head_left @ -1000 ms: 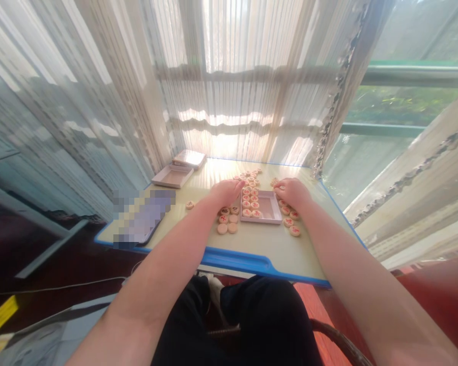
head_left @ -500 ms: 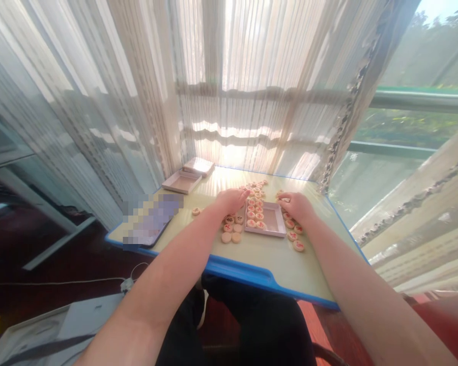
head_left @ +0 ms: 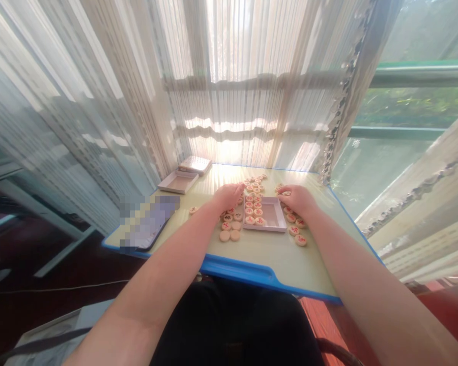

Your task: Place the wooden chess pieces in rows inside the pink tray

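Round wooden Chinese chess pieces with red and black characters lie around a shallow open box. Two columns of red-marked pieces fill its left part. Just left of the box, my left hand bends over other pieces, fingers together; whatever is under its fingertips is hidden. Below that hand sit more pieces, some with blank faces up. My right hand is at the box's upper right corner, its fingers curled down beside a few pieces; any piece in its grasp is hidden. A line of red-marked pieces runs below it.
All this is on a pale folding table with a blue edge. More pieces lie scattered behind the box. At the far left are an empty box lid and another flat box. A phone, partly blurred, lies on the left.
My left hand has drawn slightly left, away from the box's upper left corner. My right hand stays beside the upper right corner. The camera view has shifted a little.
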Demonstrator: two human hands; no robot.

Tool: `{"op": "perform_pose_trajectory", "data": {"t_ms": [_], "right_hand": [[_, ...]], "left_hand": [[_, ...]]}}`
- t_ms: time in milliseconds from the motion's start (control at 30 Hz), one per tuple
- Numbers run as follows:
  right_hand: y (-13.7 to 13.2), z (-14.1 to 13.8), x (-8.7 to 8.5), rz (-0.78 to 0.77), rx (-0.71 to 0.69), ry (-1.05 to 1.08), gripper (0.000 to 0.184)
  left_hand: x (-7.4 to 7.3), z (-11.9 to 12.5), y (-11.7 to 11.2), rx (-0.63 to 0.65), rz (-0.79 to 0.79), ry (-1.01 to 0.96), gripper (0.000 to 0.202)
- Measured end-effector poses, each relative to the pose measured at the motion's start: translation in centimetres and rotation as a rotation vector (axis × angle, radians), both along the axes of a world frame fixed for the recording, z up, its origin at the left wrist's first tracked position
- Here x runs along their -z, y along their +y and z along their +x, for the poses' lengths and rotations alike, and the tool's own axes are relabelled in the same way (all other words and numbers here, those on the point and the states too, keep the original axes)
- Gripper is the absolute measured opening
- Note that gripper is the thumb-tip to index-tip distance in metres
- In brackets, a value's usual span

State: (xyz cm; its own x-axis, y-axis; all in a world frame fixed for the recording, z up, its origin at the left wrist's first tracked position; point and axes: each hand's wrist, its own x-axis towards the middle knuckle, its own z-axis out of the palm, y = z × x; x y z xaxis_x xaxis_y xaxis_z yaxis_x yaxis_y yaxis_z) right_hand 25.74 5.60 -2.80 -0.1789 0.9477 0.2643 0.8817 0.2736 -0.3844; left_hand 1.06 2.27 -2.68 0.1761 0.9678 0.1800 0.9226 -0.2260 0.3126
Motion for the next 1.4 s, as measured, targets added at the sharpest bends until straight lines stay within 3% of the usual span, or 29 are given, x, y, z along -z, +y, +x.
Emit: {"op": "perform_pose_trajectory", "data": {"t_ms": [267, 433, 733, 967, 1100, 1200, 1300, 1400], "right_hand": [[0.4, 0.1, 0.3, 0.002, 0.019, 0.02, 0.035], [0.4, 0.1, 0.4, -0.027, 0.075, 0.041, 0.037], [-0.3, 0.0, 0.2, -0.042, 0.067, 0.126, 0.04], [0.2, -0.4, -0.4, -0.091, 0.082, 0.102, 0.03], [-0.8, -0.6, -2.4, -0.082, 0.005, 0.103, 0.038], [-2.4, -0.8, -3.8, -0.02, -0.135, 0.091, 0.032], [-3.7, -0.9, -3.8, 0.041, -0.264, 0.094, 0.025], [-4.3, -0.8, -2.7, 0.095, -0.323, 0.015, 0.023]], "left_hand": [[-0.1, 0.0, -0.2, 0.003, 0.019, -0.036, 0.063], [-0.2, 0.2, 0.0, -0.061, 0.021, -0.057, 0.058], [-3.7, 0.4, 1.9, 0.02, -0.228, 0.226, 0.065], [-3.3, 1.7, 1.9, -0.026, -0.025, 0.325, 0.08], [-3.4, 1.9, 2.4, 0.026, -0.044, 0.348, 0.078], [-3.2, 2.0, 2.6, 0.027, 0.009, 0.385, 0.079], [-2.9, 2.4, 2.2, 0.011, 0.033, 0.388, 0.084], [-2.7, 2.6, 1.3, -0.006, 0.036, 0.384, 0.086]]}}
